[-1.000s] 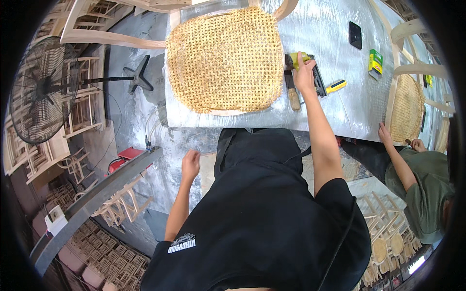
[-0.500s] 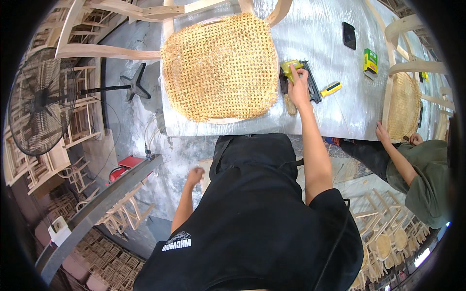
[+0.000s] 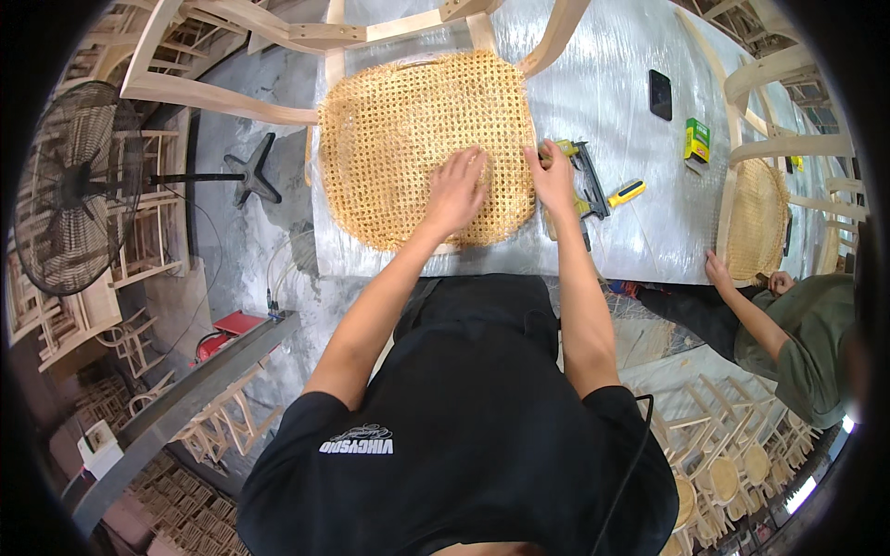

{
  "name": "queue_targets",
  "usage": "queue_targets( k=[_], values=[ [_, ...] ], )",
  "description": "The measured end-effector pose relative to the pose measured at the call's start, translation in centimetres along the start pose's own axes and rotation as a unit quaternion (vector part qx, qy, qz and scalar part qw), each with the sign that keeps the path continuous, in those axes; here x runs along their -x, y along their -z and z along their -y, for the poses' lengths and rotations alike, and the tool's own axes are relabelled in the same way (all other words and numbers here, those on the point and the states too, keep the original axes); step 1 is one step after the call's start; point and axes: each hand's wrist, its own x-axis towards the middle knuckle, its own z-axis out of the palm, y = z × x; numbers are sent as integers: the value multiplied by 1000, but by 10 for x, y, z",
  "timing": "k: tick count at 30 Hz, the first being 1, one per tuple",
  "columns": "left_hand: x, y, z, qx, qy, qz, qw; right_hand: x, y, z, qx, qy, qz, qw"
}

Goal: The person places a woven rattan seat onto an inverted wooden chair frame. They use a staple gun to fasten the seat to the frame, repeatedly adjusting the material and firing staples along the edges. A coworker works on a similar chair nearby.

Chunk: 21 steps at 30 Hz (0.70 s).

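A woven cane seat panel (image 3: 389, 139) with a frayed rim lies over the seat of a pale wooden chair frame (image 3: 222, 100), which rests tipped over on the table. My left hand (image 3: 454, 193) lies on the weave right of its middle, fingers stretched out. At the panel's right edge is my right hand (image 3: 553, 181), its thumb and forefinger a little apart. Just beyond it lies a green and black nail gun (image 3: 593, 183), partly hidden by that hand. A yellow and black screwdriver-like handle (image 3: 628, 193) sits to the gun's right.
Plastic film covers the table (image 3: 649, 241). A black phone (image 3: 660, 94) and a green-yellow box (image 3: 697, 141) lie farther right. Another person (image 3: 797, 324) handles a second cane-seated chair (image 3: 756, 222). A standing fan (image 3: 79, 185) is at left; stacked chair frames (image 3: 723, 463) surround the area.
My right hand has let go of the nail gun and moved left to the panel's edge. My left hand has risen from beside my body onto the cane.
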Motion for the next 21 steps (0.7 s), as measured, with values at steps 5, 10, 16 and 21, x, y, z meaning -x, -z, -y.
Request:
queue_targets(
  k=[5, 10, 16, 21],
  values=[
    [-19, -13, -26, 15, 4, 24, 1000, -13, -12, 11, 59, 20, -5, 998],
    [5, 6, 21, -20, 90, -7, 996, -13, -11, 1, -37, 2, 32, 999],
    [57, 74, 139, -135, 316, -178, 922, -15, -16, 6, -61, -35, 78, 994],
    [49, 106, 178, 7, 283, -106, 953, -28, -5, -7, -114, -23, 88, 989]
  ],
)
